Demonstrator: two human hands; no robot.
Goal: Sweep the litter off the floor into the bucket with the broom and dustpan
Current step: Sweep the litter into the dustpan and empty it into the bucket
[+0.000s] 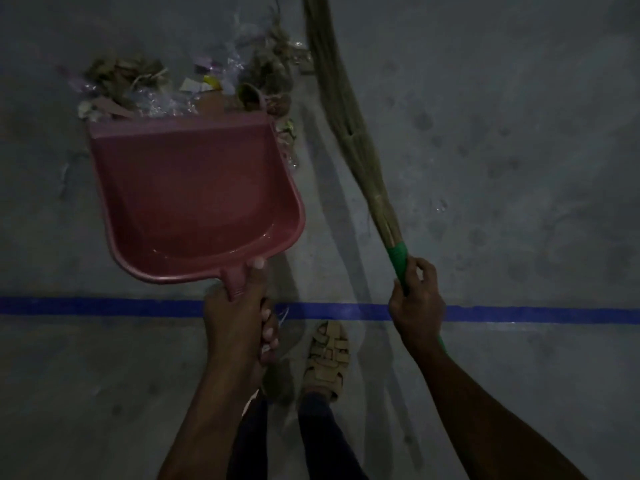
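Dim grey concrete floor (485, 133), blue line (104, 306), litter (180, 88)

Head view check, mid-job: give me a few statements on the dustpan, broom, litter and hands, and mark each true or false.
1. The left hand grips the handle of the pink dustpan. True.
2. The dustpan is already full of litter. False: its inside looks empty, and the litter lies on the floor at its front edge.
3. The right hand holds the broom at its green handle. True.
4. The broom bristles are inside the dustpan. False: the bristles lie to the right of the pan, reaching up past the pile.
5. The bucket stands beside the dustpan. False: no bucket is in view.
6. A blue line crosses the floor near the hands. True.
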